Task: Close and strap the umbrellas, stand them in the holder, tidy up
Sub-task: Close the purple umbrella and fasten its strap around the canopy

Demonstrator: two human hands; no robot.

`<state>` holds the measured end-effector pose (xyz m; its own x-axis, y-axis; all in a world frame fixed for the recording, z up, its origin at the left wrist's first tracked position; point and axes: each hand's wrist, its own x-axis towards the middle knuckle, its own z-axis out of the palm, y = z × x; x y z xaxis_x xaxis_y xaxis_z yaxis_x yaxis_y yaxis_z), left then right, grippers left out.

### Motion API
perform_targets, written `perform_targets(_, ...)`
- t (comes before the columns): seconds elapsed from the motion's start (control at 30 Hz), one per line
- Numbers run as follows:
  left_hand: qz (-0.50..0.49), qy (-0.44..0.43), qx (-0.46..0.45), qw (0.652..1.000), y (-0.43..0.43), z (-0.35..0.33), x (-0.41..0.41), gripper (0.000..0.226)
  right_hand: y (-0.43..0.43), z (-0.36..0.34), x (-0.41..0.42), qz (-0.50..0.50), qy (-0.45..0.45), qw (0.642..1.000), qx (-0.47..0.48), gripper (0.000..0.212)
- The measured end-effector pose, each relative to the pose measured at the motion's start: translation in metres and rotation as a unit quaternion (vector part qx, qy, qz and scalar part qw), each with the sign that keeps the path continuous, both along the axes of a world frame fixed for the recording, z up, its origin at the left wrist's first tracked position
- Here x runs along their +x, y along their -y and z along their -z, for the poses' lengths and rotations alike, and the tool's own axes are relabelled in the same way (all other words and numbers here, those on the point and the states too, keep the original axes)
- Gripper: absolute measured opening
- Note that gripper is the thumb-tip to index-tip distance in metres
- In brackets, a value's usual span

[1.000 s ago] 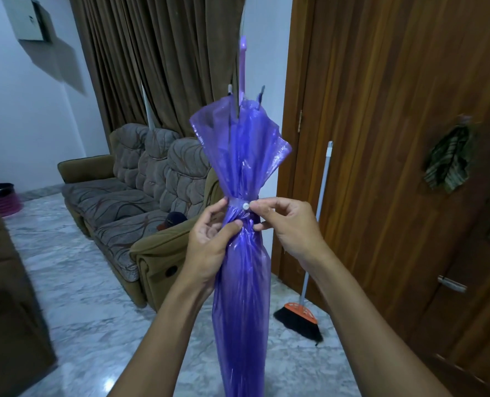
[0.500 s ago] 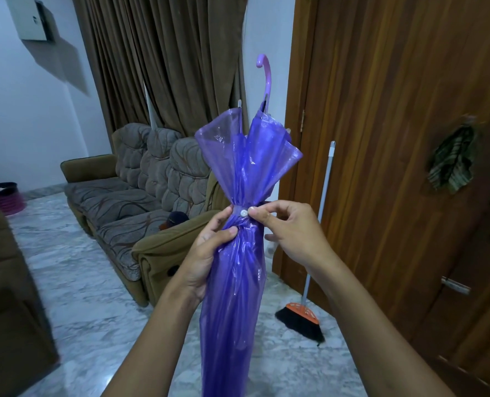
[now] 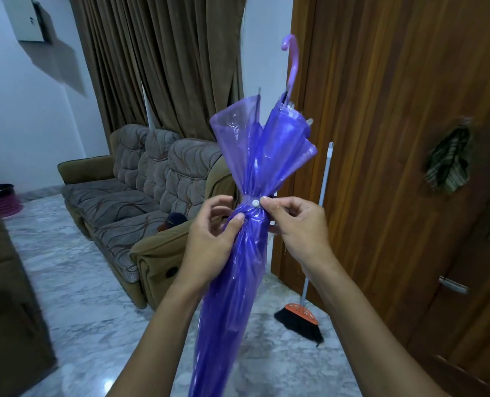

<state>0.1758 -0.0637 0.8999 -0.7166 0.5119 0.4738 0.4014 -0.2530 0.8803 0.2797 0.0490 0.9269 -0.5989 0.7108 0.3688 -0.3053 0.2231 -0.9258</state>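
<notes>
A folded purple see-through umbrella point(image 3: 238, 282) is held in front of me, hooked handle point(image 3: 292, 58) up and tilted to the right. A strap with a white snap button point(image 3: 256, 203) circles its waist. My left hand point(image 3: 209, 242) wraps the canopy just below the strap, thumb pressed against the folds. My right hand point(image 3: 298, 224) pinches the strap at the snap with thumb and forefinger. The umbrella's lower tip runs out of view at the bottom.
A wooden door point(image 3: 395, 138) is on the right with a cloth point(image 3: 448, 164) hanging on it. A broom point(image 3: 304, 310) leans beside the door. A brown sofa point(image 3: 140, 202) stands at the left under curtains. A dark bin point(image 3: 3, 196) sits far left on the marble floor.
The umbrella has tilted so its handle leans right and its lower end swings left. Both hands stay at the strap; my left fingers have loosened a little.
</notes>
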Motion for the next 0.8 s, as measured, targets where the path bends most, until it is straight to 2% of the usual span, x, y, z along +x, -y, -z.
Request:
perform_targets(0.07, -0.035, -0.077, -0.032, 0.996, 0.0, -0.005, 0.003, 0.028, 0.003, -0.001, -0.001, 0.024, -0.014, 1.0, -0.009, 0.011)
perform_targets(0.13, -0.015, -0.08, -0.062, 0.995, 0.0, -0.008, 0.007, 0.031, 0.007, -0.002, -0.003, 0.046, -0.029, 0.998, -0.021, 0.012)
perform_targets(0.2, 0.025, -0.054, -0.082, 0.995, 0.001, -0.007, 0.011, 0.047, 0.008, -0.003, -0.004, 0.058, -0.04, 0.997, -0.039, 0.016)
perform_targets(0.33, 0.01, -0.142, -0.127, 0.982, 0.002, 0.002, 0.021, 0.08, 0.01, -0.003, -0.002, 0.04, -0.043, 0.997, -0.045, 0.017)
perform_targets(0.43, -0.023, -0.138, -0.07, 0.988, -0.002, 0.003, 0.019, 0.072, 0.01, -0.002, 0.0, -0.004, -0.052, 0.998, -0.036, 0.012)
perform_targets(0.53, 0.017, -0.058, -0.018, 0.998, -0.004, 0.003, 0.015, 0.06, 0.003, -0.002, 0.005, -0.051, -0.049, 0.997, -0.018, 0.016)
perform_targets(0.67, 0.07, -0.01, -0.003, 0.997, -0.005, 0.007, 0.014, 0.059, -0.008, -0.005, 0.014, -0.041, 0.009, 0.995, 0.092, 0.01)
perform_targets(0.8, 0.094, -0.027, -0.025, 0.995, -0.004, 0.001, 0.012, 0.058, -0.016, -0.008, 0.017, -0.03, 0.069, 0.976, 0.206, 0.011)
